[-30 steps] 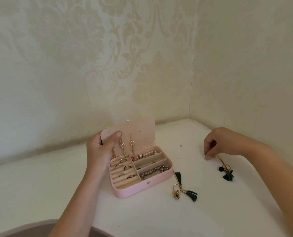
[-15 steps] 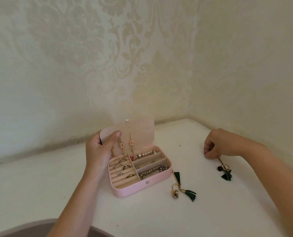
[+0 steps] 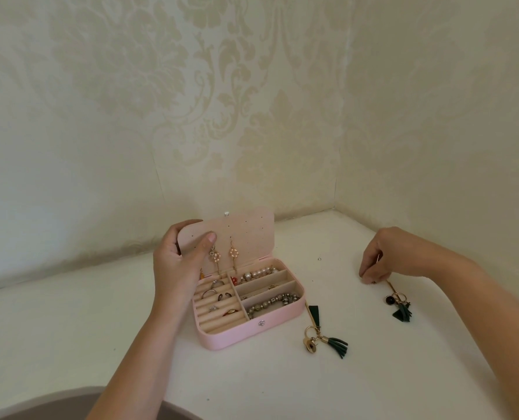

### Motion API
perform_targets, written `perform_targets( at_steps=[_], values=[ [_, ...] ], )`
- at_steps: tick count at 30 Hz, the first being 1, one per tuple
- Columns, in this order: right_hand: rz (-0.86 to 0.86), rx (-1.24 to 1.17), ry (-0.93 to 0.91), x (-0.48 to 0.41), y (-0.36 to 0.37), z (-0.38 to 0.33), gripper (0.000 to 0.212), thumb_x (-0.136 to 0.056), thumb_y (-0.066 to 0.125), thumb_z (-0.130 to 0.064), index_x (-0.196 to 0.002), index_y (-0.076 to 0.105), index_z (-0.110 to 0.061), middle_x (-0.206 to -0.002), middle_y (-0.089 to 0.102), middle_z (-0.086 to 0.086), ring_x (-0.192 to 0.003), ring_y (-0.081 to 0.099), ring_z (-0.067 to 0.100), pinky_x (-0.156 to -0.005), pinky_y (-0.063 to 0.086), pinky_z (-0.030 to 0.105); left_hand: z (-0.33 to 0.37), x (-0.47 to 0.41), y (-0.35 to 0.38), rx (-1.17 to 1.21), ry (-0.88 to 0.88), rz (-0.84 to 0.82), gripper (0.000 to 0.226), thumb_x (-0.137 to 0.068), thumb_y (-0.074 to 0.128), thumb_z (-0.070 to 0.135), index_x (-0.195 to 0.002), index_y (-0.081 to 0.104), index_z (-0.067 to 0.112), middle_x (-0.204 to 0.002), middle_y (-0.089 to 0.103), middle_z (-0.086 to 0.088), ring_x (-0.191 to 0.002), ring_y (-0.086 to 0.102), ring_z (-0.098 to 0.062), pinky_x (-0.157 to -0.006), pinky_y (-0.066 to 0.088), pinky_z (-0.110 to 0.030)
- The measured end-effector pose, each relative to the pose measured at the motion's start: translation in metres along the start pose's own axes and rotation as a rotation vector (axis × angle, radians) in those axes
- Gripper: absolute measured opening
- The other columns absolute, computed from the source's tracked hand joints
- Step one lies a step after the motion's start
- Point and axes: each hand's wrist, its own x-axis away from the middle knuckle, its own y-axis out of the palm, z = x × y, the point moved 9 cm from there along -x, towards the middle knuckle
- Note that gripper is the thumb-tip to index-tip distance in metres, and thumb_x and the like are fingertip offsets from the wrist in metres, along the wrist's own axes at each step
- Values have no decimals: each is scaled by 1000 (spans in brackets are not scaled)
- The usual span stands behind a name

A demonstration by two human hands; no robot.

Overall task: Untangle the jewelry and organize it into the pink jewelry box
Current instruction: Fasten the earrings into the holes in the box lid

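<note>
The pink jewelry box point(image 3: 240, 334) stands open on the white tabletop. My left hand point(image 3: 179, 262) grips the left corner of its raised lid point(image 3: 246, 234), thumb on the inside. Two gold beaded earrings point(image 3: 224, 256) hang from the lid. Rings sit in the box's left slots and beaded bracelets point(image 3: 273, 303) in its right compartments. To the right, my right hand point(image 3: 385, 256) pinches the top of a gold earring with a dark bead and green tassel point(image 3: 399, 306) lying on the table. A matching green tassel earring point(image 3: 321, 334) lies just right of the box.
Patterned cream walls meet in a corner point(image 3: 337, 207) close behind the box. The white tabletop point(image 3: 70, 328) stretches left and toward me. A grey-brown rounded surface point(image 3: 55, 404) shows at the bottom left. A tiny shiny speck point(image 3: 319, 259) lies between box and right hand.
My right hand has closed lower onto the top of the right tassel earring. The left hand stays on the lid.
</note>
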Motion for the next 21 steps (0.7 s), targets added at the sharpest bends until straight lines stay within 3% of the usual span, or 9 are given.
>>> perform_targets(
  at_steps=[8,12,14,15,17,19,21],
  values=[
    [-32,44,38,5,3,-2,11,-66,83,-12,-72,76,-19,-64,71,-8,-59,64,1,-54,41,5,0,-1,0,-19,13,2,20,-80,73,13,-94,65,25,-91,71,5,-87,67,-14,-83,55,-40],
    [-21,34,8,6,0,-8,12,-67,83,-11,-72,75,-19,-69,72,-5,-63,66,2,-60,46,9,3,1,-1,-37,32,13,30,-79,74,18,-100,62,35,-99,69,4,-93,66,-22,-84,54,-47],
    [-6,-24,-17,8,-4,-14,13,-67,82,-10,-73,76,-19,-70,73,-4,-67,68,4,-64,47,10,5,2,-2,-73,50,21,34,-80,74,21,-105,60,38,-101,65,17,-94,62,-30,-84,51,-53],
    [-3,-63,-35,11,-6,-19,13,-67,82,-9,-73,76,-19,-71,74,-3,-70,69,6,-66,46,10,6,2,-2,-79,55,25,36,-80,73,20,-108,58,37,-98,63,25,-92,60,-27,-84,50,-53],
    [15,-164,-81,16,-12,-30,12,-68,82,-8,-74,77,-17,-73,74,0,-71,69,8,-67,48,9,9,3,-1,-94,80,34,39,-81,72,17,-112,56,35,-96,58,32,-96,57,-9,-88,49,-39],
    [48,-288,-134,21,-18,-44,12,-67,81,-5,-75,77,-13,-74,74,4,-69,69,9,-66,49,10,15,6,0,-117,115,33,43,-81,72,14,-115,53,32,-98,57,25,-97,52,9,-87,43,-15],
    [54,-402,-191,23,-22,-60,12,-67,80,0,-74,76,-10,-75,74,9,-68,68,12,-64,50,13,19,8,2,-121,145,22,42,-81,71,11,-116,53,27,-100,58,19,-96,53,9,-82,41,-7]
  ],
)
